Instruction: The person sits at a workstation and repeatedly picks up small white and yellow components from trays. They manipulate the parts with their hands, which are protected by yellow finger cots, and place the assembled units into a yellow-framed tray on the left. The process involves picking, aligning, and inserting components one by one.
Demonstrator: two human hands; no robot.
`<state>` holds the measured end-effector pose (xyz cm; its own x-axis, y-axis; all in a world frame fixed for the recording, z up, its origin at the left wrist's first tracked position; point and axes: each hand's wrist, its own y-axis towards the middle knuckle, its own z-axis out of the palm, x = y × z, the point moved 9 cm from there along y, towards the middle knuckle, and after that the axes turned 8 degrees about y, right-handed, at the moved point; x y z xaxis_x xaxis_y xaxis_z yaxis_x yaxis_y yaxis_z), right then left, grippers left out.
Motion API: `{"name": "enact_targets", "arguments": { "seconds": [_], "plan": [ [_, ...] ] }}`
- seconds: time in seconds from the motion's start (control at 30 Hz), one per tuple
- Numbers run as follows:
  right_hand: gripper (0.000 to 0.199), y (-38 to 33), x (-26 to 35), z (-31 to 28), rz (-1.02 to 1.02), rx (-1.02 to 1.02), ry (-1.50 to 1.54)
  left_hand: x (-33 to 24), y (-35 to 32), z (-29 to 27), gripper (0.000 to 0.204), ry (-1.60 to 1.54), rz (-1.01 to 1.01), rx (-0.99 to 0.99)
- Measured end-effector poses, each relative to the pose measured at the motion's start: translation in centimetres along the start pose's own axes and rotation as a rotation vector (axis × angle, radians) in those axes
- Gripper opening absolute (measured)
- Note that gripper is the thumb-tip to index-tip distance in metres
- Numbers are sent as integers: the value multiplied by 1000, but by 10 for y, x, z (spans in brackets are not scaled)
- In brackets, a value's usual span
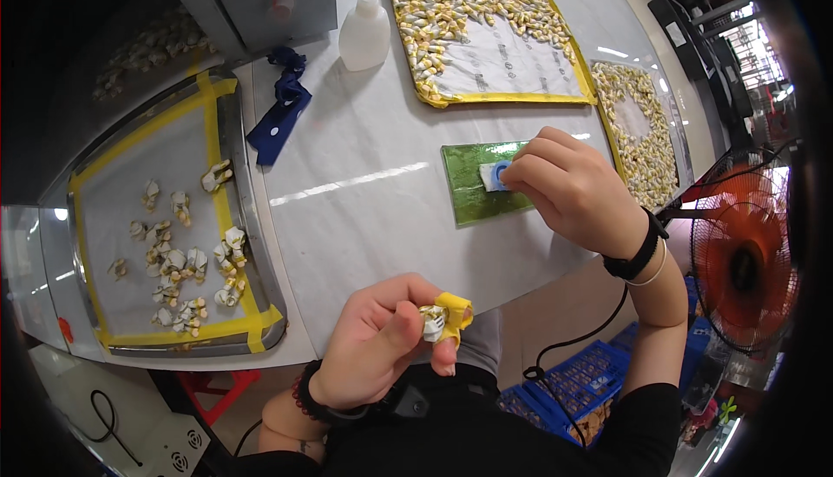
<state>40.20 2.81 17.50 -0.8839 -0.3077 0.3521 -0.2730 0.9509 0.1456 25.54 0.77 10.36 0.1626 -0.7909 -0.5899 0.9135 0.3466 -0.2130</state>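
Observation:
Near the table's front edge, my left hand [369, 338] pinches a small white-and-yellow folded piece [431, 324] between thumb and fingers. A yellow wrap [453, 316] sits around a finger beside that piece. My right hand [573, 186] is closed, its fingertips bunched together at a small blue ring [498, 173] on a white pad [487, 184]. What those fingertips hold, if anything, is hidden. The pad lies on a glossy green plate [473, 208], partly covered by the right hand.
At left, a yellow-taped tray [143, 338] bears several loose pieces. A yellow-rimmed tray [512, 98] of many small pieces lies beyond, with another tray [638, 121] beside it. A squeeze bottle [364, 39], navy cloth [285, 112], orange fan [742, 256] and blue crates [590, 373] stand around.

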Motion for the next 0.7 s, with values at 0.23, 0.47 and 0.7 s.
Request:
{"name": "enact_targets", "arguments": {
  "seconds": [0.23, 0.47, 0.7],
  "plan": [
    [11, 6, 52, -40, -73, -251, 485, 8, 2, 9, 55, -45, -133, -33],
    [13, 7, 78, -38, -274, -334, 514, 13, 0, 26, 45, -252, -220, 180],
    [20, 8, 84, -35, -403, -196, 573, 17, 0, 29, 42, -302, -257, 138]
  ]
}}
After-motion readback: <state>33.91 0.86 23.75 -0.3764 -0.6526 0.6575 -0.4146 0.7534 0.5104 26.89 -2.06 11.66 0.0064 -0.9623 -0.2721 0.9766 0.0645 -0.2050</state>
